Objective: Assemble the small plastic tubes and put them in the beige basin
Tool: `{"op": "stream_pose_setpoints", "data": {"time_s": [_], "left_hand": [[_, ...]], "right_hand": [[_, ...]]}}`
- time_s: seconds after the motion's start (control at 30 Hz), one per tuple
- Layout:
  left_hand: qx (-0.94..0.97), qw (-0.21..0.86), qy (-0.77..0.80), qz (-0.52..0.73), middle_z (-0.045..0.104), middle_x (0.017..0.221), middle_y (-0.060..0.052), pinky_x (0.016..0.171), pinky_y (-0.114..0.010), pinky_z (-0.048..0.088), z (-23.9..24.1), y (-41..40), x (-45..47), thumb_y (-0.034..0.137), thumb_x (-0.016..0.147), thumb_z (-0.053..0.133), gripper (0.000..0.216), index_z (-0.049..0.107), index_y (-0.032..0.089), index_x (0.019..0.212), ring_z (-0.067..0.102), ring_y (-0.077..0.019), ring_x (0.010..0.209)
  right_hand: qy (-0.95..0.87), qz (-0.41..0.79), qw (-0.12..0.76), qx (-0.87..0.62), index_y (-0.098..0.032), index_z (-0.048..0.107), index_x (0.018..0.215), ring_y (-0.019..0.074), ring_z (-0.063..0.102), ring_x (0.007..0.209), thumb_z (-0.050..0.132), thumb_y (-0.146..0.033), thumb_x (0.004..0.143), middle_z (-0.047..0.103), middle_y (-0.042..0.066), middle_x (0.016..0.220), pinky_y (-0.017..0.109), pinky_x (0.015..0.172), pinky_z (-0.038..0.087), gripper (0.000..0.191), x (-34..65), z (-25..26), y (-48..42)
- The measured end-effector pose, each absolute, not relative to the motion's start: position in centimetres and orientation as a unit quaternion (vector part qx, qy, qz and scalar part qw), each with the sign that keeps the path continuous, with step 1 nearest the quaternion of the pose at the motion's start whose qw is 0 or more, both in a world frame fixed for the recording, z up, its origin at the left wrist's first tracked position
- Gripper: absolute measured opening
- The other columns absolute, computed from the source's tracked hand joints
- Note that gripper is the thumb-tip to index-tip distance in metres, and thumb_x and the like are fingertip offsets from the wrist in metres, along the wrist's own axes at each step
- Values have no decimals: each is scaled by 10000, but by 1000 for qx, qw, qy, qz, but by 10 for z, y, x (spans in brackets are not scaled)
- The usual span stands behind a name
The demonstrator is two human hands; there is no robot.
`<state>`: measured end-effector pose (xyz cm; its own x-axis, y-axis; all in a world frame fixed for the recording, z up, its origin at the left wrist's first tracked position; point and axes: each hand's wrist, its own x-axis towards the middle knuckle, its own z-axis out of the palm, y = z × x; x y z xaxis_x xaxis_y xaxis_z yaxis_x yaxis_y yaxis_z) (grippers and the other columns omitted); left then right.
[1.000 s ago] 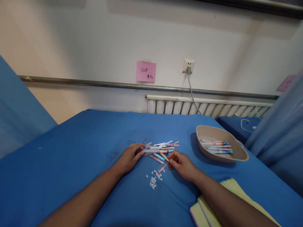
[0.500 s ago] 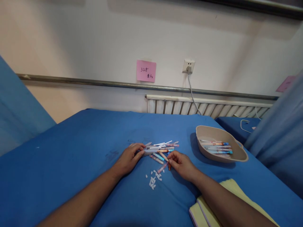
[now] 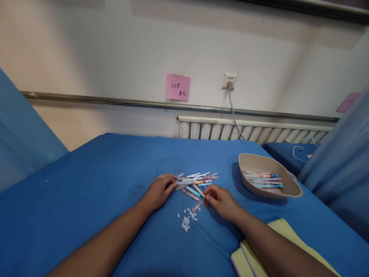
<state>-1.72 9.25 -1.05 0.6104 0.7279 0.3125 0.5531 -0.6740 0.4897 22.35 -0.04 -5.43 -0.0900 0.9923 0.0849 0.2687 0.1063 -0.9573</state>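
Observation:
A loose pile of thin coloured pens [image 3: 196, 181] lies on the blue cloth-covered table [image 3: 95, 181]. My left hand [image 3: 158, 192] rests at the pile's left end, fingers curled against a white pen. At the pile's right end, the fingertips of my right hand [image 3: 220, 201] pinch an orange pen. Several small white caps [image 3: 187, 219] are scattered just in front of the pile, between my two wrists.
A beige tray [image 3: 294, 188] with several pens in it stands at the right. A yellow notebook [image 3: 250, 257] lies under my right forearm. On the wall behind are a radiator [image 3: 253, 130], a socket with a cable, and a pink note [image 3: 178, 87].
Both hands stay almost still at the pile. A few pens in the pile have shifted slightly.

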Motion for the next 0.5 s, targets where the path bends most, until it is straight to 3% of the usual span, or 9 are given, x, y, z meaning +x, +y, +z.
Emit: {"op": "stream_pose_setpoints", "data": {"time_s": [0.5], "left_hand": [[872,152,393,249,673,961,-48,859,-363,415,-19,111,-12,309,797,554,122,615,206,820,588,-222,920]], "right_hand": [[-618,387,408,-550,-200,539,851,137,602,590,500,-209,804,621,-24,624,244,590,456,62,225,-55,0]]}}
